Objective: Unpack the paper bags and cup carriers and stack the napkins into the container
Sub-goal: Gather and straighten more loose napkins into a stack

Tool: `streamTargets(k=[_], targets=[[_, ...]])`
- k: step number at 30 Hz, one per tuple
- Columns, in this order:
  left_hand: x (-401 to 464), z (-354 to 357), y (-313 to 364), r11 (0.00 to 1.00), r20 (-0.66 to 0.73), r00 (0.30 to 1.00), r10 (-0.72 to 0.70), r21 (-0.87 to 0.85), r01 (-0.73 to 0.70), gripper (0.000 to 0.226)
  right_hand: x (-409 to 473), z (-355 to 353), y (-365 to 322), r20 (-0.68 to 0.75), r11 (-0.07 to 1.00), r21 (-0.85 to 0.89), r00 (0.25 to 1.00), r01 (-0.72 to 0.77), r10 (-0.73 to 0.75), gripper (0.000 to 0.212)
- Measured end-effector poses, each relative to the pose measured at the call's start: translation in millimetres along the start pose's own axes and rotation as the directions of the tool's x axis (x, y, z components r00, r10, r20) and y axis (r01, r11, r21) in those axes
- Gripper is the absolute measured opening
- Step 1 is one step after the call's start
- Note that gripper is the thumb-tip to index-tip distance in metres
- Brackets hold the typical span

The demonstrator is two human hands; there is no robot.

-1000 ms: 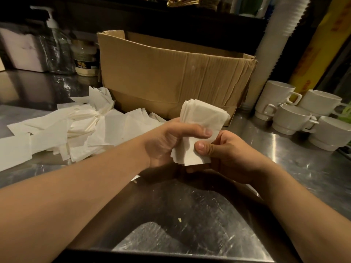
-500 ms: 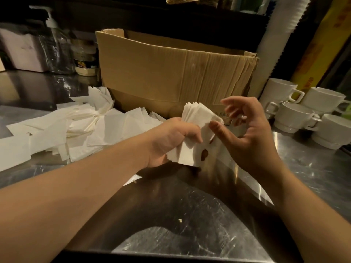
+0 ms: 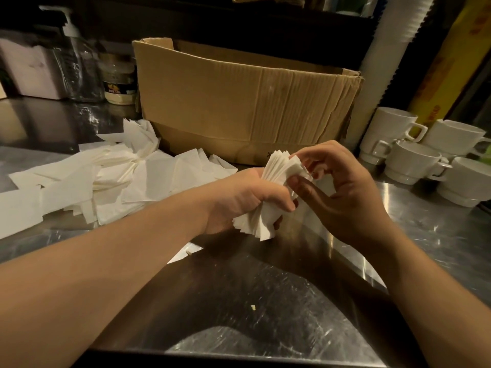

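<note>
Many loose napkins [image 3: 106, 181] lie in a messy pile on the left side of the steel table [image 3: 239, 301], well apart from any container I can see. Behind them stand a pump bottle [image 3: 79, 67] and a small jar [image 3: 119, 83]. In the middle sits a big cardboard box [image 3: 239, 102].

In front of the box, the left hand [image 3: 239, 200] grips a thick bunch of napkins [image 3: 268, 208] around its middle, fingers curled tight, so both ends fan out. The right hand [image 3: 345, 192] was wide open and off the bunch half a second ago. Now it has come back, and its thumb and fingertips pinch the top edges of the bunch. I think it is squaring the napkins up so they make a neat stack. They are not in a container yet.

On the right, white cups [image 3: 414, 166] sit together on the table.
</note>
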State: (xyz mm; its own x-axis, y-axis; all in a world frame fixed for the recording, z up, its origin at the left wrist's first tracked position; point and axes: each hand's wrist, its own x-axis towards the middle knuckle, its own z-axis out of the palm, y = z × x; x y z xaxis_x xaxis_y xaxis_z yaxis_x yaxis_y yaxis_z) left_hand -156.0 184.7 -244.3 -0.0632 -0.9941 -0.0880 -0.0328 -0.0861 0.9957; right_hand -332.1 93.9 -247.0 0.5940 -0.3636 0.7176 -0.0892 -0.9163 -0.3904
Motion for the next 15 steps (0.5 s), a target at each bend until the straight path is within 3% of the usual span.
streamTargets(k=[9,13,15], targets=[[-1.9,-1.9,1.0,0.996,0.039,0.999,0.009,0.091,-0.013,0.042,-1.3,-3.7,-1.3,0.078,0.996,0.063,0.995,-0.059,0.054,0.039],[-0.9,-6.0,-0.5,0.989,0.076,0.997,-0.01,0.15,-0.001,0.043,-1.0,-8.4,-1.4,0.258,0.932,0.274,0.952,-0.237,0.166,0.056],[-1.9,-8.2,2.1,0.978,0.098,0.995,-0.028,0.206,0.008,0.049,-0.6,-10.0,-2.9,0.337,0.873,0.371,0.922,-0.317,0.192,0.045]])
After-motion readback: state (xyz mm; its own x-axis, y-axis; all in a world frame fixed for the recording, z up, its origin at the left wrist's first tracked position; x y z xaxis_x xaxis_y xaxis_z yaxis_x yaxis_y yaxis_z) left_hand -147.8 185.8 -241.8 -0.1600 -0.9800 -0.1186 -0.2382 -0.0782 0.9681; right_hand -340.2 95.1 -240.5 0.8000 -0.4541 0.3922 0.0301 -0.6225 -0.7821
